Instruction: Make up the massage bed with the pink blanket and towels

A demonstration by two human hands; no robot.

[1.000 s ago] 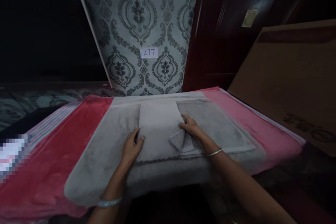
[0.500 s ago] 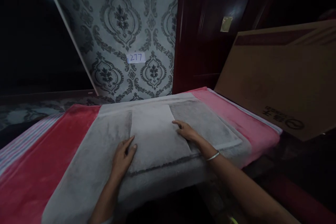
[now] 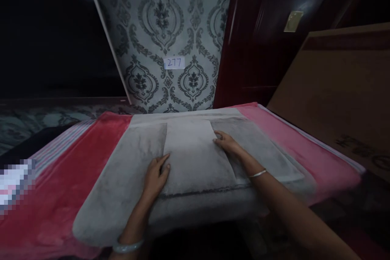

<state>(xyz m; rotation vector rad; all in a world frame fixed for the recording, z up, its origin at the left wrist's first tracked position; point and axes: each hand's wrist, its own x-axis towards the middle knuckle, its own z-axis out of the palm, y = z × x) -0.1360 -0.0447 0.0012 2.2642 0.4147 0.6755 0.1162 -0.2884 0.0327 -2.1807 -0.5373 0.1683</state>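
Observation:
A pale, flat rectangular piece, whose material I cannot tell, lies on grey plush cloth spread over the table. My left hand is at its left edge, thumb and index finger apart, fingertips touching the near left side. At the right edge rests my right hand, its index finger and thumb a little apart against the border. Both hands look open. A dark seam runs along the near side of the pale piece. A bangle circles the left wrist, and a thinner one the right.
Red cloth and striped cloth cover the left side; pink cloth covers the right. A large cardboard box leans at right. Behind stand patterned wallpaper with a "277" label and a dark screen.
The view has swung left, so the scene sits further right. My right thumb has come closer to the edge of the pale piece. My left hand keeps its place beside it.

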